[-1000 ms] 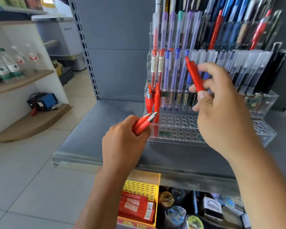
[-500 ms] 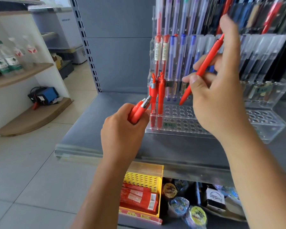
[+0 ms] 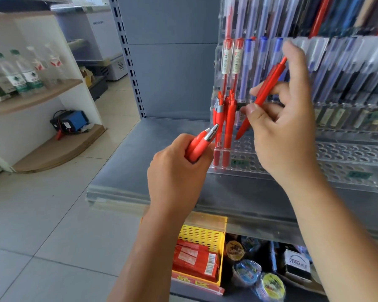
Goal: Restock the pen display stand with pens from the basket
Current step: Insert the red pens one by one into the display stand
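Red plastic click pen (image 3: 264, 92) is being pinched mid-barrel by the fingers (image 3: 255, 112) of my right hand (image 3: 284, 136), its tip slanting down just below them over the clear acrylic perforated display stand (image 3: 347, 153). I'm judging it best to be tilting the pen upright above a free hole beside the standing red pens (image 3: 227, 127) before lowering. My left hand (image 3: 177, 168) is gripping spare red pens (image 3: 200, 142), low-left of those fingers.
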### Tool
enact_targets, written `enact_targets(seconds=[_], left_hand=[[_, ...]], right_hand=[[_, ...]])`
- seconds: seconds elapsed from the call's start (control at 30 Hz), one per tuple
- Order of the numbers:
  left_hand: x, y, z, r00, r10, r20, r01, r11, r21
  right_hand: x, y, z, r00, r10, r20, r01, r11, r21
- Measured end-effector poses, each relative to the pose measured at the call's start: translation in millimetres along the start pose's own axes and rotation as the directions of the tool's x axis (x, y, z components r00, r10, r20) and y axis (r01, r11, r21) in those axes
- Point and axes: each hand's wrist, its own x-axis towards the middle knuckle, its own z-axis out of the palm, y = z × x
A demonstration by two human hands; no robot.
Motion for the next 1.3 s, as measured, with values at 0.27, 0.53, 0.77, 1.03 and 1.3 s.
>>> enact_targets(seconds=[0.27, 0.53, 0.77, 1.03, 1.3], left_hand=[[0.4, -0.7, -1.3, 1.000, 0.002, 0.003, -0.002, 1.000, -0.020], [0.6, -1.1, -2.2, 1.000, 0.002, 0.014, -0.002, 1.000, -0.028], [-0.6, 0.2, -4.7, 1.000, 0.022, 0.017, -0.022, 1.000, -0.019], [-1.4, 2.7, -6.2, 0.999, 0.025, 0.044, -0.025, 1.000, 0.005], [-2.9, 3.8, -5.7, 0.997, 0.034, 0.067, -0.038, 0.997, 0.063]], right_hand=[[-2.4, 2.4, 6.2, 0.999, 0.025, 0.039, -0.024, 0.999, -0.026], [-5.3, 2.1, 5.8, 0.996, 0.010, 0.088, 0.000, 0.994, -0.110], [-5.2, 3.5, 1.8, 0.990, 0.020, 0.142, 0.013, 0.973, -0.230], [-8.2, 5.3, -4.2, 0.986, 0.030, 0.167, 0.025, 0.946, -0.322], [-12.2, 1.1, -12.4, 0.971, 0.109, 0.211, -0.018, 0.920, -0.391]])
